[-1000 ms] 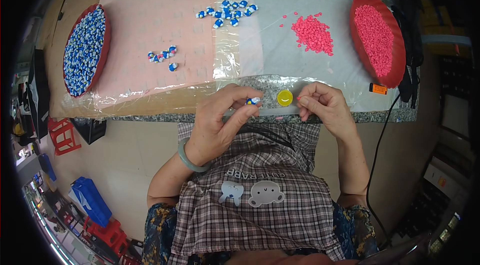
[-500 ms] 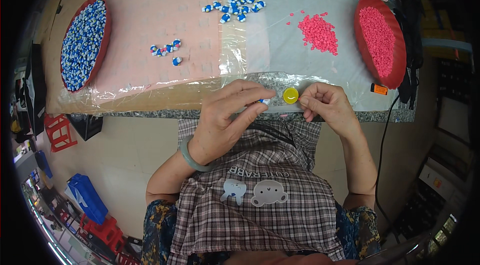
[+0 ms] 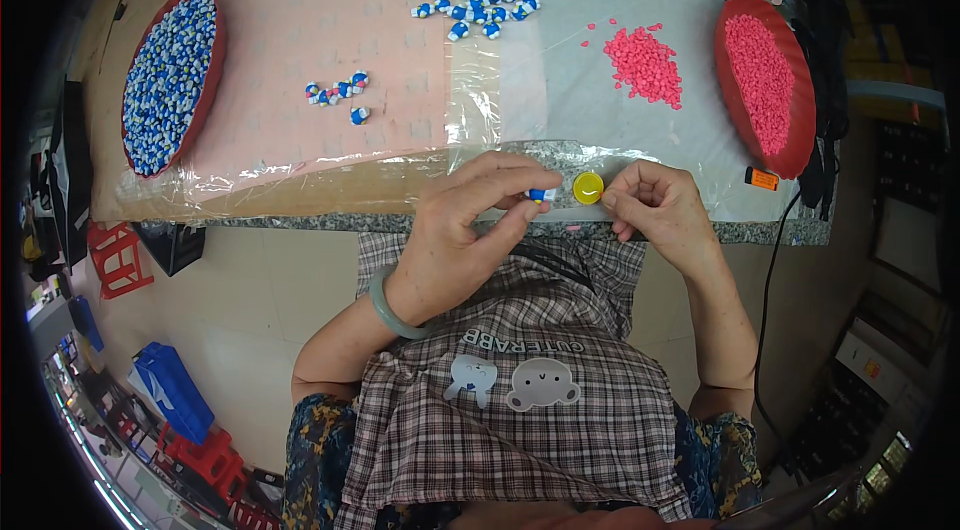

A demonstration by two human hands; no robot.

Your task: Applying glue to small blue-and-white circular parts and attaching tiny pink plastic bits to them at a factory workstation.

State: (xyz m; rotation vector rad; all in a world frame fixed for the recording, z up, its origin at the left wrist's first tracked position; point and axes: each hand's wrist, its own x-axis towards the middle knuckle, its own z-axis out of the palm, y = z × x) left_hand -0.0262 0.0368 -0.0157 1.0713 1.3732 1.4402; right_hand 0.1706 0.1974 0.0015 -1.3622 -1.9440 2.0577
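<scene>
Left hand (image 3: 470, 230) raised at the table's near edge, wrist bent, jade-green bangle (image 3: 392, 302) on it. Thumb and forefinger pinched shut on a small blue-and-white piece (image 3: 538, 194); other fingers curled loosely. Right hand (image 3: 655, 205) at 3 o'clock of the piece, fingers folded in toward the palm; can't tell what, if anything, it grips. Yellow cap (image 3: 588, 188) sits on the table edge between the two hands, just beside the piece.

Versus half a second ago: left hand has closed tighter around the piece and sits a bit nearer the cap; right hand barely moved.

Around: loose blue-and-white pieces (image 3: 478, 10) at 12 o'clock, a smaller cluster (image 3: 338, 93) at 10 o'clock, pink pellet heap (image 3: 645, 63) at 1 o'clock. Red tray of blue-and-white pieces (image 3: 215, 80) far at 9–10 o'clock, red tray of pink pellets (image 3: 735, 115) at 2 o'clock. Clear plastic sheet (image 3: 500, 120) covers the table.
</scene>
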